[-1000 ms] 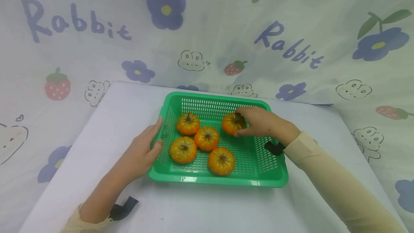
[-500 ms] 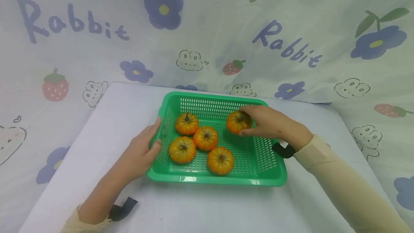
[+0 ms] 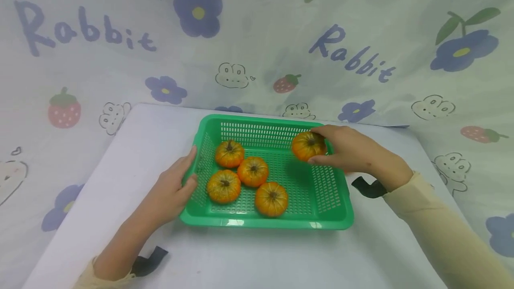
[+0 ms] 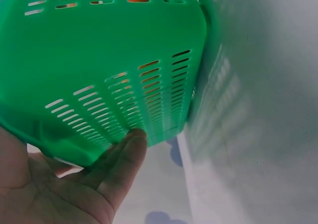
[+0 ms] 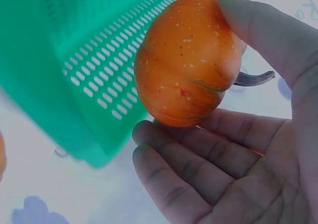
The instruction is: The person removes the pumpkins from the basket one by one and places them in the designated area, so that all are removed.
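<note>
In the head view a green plastic basket [image 3: 267,221] stands on the white-covered table, with several small orange pumpkins in it, such as a middle pumpkin [image 3: 253,171] and a front pumpkin [image 3: 271,199]. My right hand [image 3: 349,148] pinches another pumpkin [image 3: 308,145] between thumb and fingers, raised over the basket's back right corner. Its dark curved stem [image 5: 254,78] points toward the palm in the right wrist view. At the basket's left side, my left hand [image 3: 170,191] rests with extended fingers [image 4: 126,159] against the slotted outer wall.
An orange thing [image 5: 2,157] shows partly at the left edge of the right wrist view, outside the basket. Behind the table [image 3: 257,262] hangs a cloth [image 3: 249,35] printed with rabbits, flowers and strawberries. Black straps [image 3: 367,187] hang at both wrists.
My right hand has moved to the right and upward with the pumpkin, from the basket floor toward the right rim. My left hand keeps its place at the basket.
</note>
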Motion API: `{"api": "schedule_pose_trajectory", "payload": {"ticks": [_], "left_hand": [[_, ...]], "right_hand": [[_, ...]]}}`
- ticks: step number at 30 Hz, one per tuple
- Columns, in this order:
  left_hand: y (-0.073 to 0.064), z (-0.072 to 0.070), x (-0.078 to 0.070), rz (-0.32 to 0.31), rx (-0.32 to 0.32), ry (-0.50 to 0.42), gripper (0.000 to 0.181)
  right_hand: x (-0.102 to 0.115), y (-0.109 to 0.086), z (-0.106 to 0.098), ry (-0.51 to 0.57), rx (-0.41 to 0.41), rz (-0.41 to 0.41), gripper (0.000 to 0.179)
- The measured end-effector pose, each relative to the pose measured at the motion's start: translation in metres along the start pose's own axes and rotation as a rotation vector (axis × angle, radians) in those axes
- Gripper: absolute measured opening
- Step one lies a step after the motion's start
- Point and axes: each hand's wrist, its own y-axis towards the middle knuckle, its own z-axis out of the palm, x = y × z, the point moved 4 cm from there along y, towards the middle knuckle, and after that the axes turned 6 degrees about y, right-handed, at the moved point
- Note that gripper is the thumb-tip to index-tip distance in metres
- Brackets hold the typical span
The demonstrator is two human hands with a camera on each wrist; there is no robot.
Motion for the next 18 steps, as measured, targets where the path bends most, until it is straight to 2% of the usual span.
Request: {"api": "schedule_pose_trajectory", "payload": {"ticks": [4,11,18], "left_hand": [[-0.001,-0.001,0.000,-0.001,0.001,0.002,0.069],[-0.001,0.000,0.000,0.013,-0.006,0.001,0.069],[0.000,0.000,-0.001,0.010,-0.001,-0.003,0.069]], "right_hand": [[-0.006,-0.010,-0.010,0.017,-0.030,0.015,0.075],[-0.025,-0.034,-0.023,0.020,-0.064,0.093,0.083],[-0.046,-0.052,-0.033,0.017,-0.121,0.152,0.082]]}}
